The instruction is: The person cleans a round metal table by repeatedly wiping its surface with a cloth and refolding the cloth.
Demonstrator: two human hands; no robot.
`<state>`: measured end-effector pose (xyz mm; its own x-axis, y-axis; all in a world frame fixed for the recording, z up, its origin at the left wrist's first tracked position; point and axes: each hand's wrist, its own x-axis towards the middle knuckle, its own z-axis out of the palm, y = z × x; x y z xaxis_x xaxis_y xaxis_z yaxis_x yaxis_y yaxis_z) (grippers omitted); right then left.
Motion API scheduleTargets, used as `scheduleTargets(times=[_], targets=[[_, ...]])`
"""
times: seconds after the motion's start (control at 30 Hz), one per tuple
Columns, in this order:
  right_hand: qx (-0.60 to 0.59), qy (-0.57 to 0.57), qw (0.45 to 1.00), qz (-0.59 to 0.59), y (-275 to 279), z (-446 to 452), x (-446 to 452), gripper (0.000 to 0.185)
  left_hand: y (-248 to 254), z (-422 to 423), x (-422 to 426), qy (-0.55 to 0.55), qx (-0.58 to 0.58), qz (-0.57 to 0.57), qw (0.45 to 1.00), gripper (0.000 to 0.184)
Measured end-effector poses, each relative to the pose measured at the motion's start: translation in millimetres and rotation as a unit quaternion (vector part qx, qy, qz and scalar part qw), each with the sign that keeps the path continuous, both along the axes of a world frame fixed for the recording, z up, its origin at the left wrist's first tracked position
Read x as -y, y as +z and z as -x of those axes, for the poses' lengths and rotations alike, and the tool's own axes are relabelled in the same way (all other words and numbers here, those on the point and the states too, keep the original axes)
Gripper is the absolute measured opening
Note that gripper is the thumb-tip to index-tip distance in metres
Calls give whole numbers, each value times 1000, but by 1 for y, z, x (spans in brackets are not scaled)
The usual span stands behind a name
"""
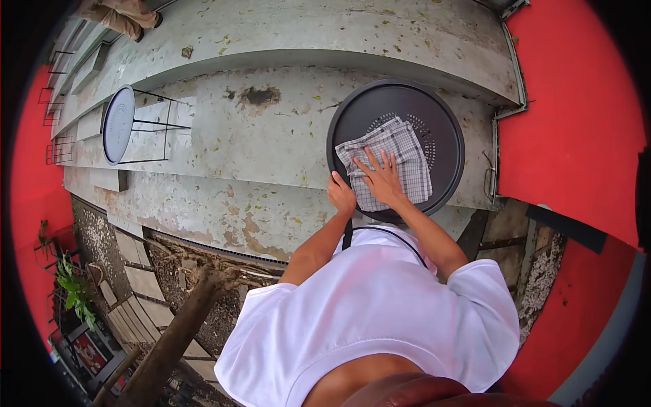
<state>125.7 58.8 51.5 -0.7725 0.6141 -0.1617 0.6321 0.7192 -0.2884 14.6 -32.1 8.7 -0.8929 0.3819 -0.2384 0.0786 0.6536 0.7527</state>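
Observation:
A round dark table top with a raised rim and a ring of small perforations is in front of me. On it lies a grey-and-white checked cloth, partly folded and bunched toward the left side. My right hand rests flat on the cloth, fingers spread. At the near left of the table top, my left hand is closed around the rim. Whatever supports this table top is hidden beneath it.
Another round table with thin black legs appears at left, seen tilted. Broad concrete steps carry fallen leaves. A red wall borders the right. A tree trunk leans at lower left. A person's legs show at upper left.

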Motion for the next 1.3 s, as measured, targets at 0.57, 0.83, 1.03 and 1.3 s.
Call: scheduleTargets(times=[0.57,0.83,1.03,1.3], targets=[[-28,-86,995,-51,-22,57,-160,64,-11,0,-4,-1,-2,-11,1000,61],[-1,-317,943,-96,-22,-100,-154,67,-6,-5,-4,3,-19,-43,999,62],[65,-365,928,-45,-13,-136,4,81,-8,-4,-2,-10,-6,-31,999,63],[106,-364,924,47,-18,-114,-73,89,-5,-2,-4,2,-8,-43,999,63]])
